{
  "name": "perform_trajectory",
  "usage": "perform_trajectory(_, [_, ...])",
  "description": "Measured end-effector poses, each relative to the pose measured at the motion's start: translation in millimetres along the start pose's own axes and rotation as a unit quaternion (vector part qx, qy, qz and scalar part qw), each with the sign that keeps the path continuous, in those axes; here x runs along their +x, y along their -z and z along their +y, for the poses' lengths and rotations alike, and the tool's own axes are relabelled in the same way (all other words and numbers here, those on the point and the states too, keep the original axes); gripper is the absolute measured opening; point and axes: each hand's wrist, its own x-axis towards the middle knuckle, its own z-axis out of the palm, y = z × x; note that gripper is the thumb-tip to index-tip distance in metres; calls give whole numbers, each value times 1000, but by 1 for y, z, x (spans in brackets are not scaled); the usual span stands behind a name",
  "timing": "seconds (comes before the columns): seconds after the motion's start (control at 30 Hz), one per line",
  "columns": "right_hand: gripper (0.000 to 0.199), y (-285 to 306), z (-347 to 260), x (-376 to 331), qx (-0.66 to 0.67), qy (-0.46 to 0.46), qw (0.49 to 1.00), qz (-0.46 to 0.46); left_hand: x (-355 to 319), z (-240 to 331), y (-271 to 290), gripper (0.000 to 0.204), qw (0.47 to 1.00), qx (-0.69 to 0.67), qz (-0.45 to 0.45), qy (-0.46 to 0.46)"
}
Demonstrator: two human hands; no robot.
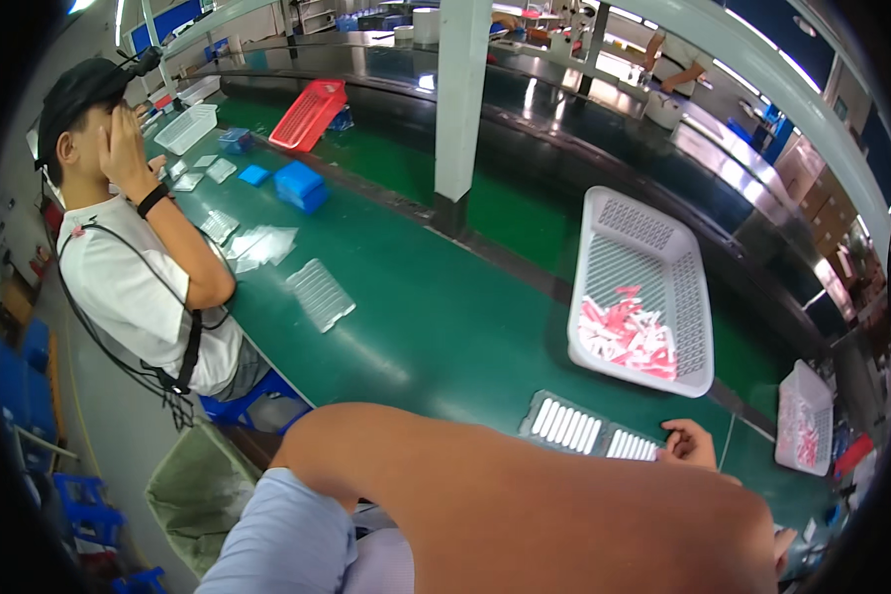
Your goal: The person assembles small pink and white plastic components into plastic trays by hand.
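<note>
My bare left forearm crosses the lower part of the view, close up, from a light blue sleeve at the left. Past its right end, a few fingertips show; most of that hand is hidden. Behind the forearm, my right hand rests at the right end of a clear plastic tray, its fingers curled in. Whether it holds anything I cannot make out. Several white sticks lie side by side in the tray in two groups. My forearm covers the tray's near edge.
Beyond the tray stands a white basket of pink and white pieces; a similar basket is at right. A ribbed clear tray, blue blocks and a red basket lie left. A seated co-worker raises a hand. A white post rises mid-table.
</note>
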Motion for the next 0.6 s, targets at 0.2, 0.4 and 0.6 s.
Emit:
perform_trajectory(0.2, [42, -13, -17, 12, 10, 17, 999, -31, -10, -3, 29, 25, 997, -46, -56, -27])
perform_trajectory(0.4, [43, -4, -5, -7, 18, -15, 1000, -1, 0, -20, 14, 25, 993, -95, -46, -49])
perform_trajectory(0.6, [44, -6, -18, 9, 0, 12, 999, -30, -37, -19, 61, 26, 981, -160, -71, -82])
